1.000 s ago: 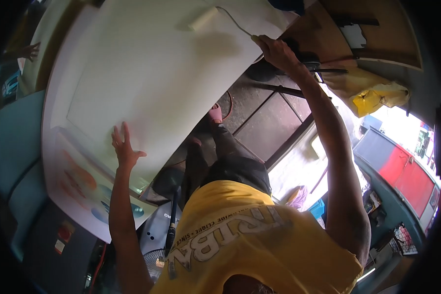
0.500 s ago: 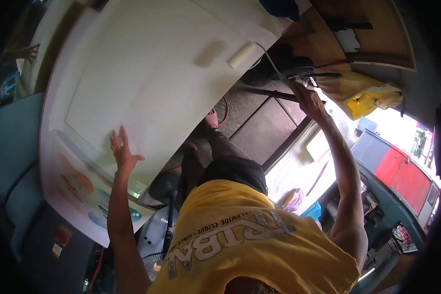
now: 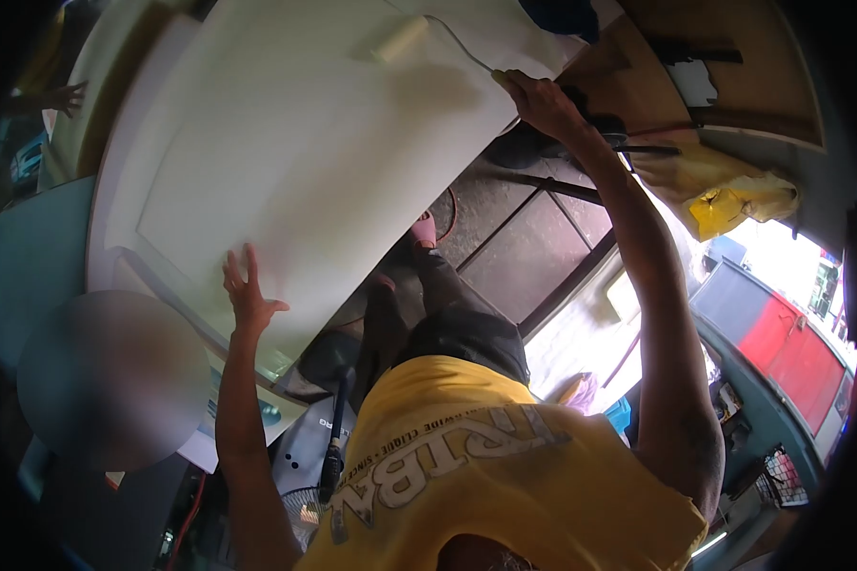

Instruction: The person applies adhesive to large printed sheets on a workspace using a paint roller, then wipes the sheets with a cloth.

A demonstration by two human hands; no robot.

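Observation:
My right hand (image 3: 545,103) is closed around the handle of a paint roller. The roller's pale, cream-coloured sleeve (image 3: 401,40) is over the far part of a large white sheet (image 3: 286,143), with its thin bent wire frame running back to my fist. A soft shadow lies on the sheet below the roller. My left hand (image 3: 250,293) has its fingers spread over the near left part of the sheet, holding nothing. Beneath that sheet, a printed poster (image 3: 267,412) shows at the lower left, mostly covered by a blurred round patch.
Another hand (image 3: 67,98) appears at the far left edge. A fan (image 3: 305,504) stands low beside my left arm. Yellow plastic (image 3: 728,209) hangs at the right, near a red and grey panel (image 3: 771,338). Wooden boards (image 3: 762,76) lean at the upper right.
My right hand has pushed the roller up and left, farther across the white sheet. My left hand has barely shifted. The blurred round patch has appeared at the lower left.

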